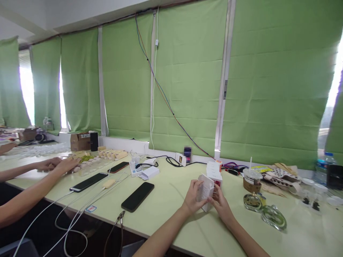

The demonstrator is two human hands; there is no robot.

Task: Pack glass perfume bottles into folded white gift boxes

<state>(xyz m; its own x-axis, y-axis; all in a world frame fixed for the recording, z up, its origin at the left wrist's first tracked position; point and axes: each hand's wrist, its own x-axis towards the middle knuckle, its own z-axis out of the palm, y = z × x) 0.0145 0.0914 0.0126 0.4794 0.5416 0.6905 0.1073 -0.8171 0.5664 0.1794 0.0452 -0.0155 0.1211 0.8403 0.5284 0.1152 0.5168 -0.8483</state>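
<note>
A small white box (205, 191) with printed text stands tilted between my two hands, above the light table (166, 217). My left hand (193, 196) grips its left side, fingers at the upper edge and thumb near the bottom. On the box's right side, my right hand (219, 202) holds it with bent fingers. Just behind it, a row of similar white boxes (213, 170) with some red on them reaches toward the wall, next to a small orange and white round container (218, 164).
Left of my hands lie a black phone (138, 196), another phone (89, 182), white cables and a power strip (135, 170). A person's hands (63, 165) work at the far left. A cup (252, 178) and glass bottles (273, 216) stand right.
</note>
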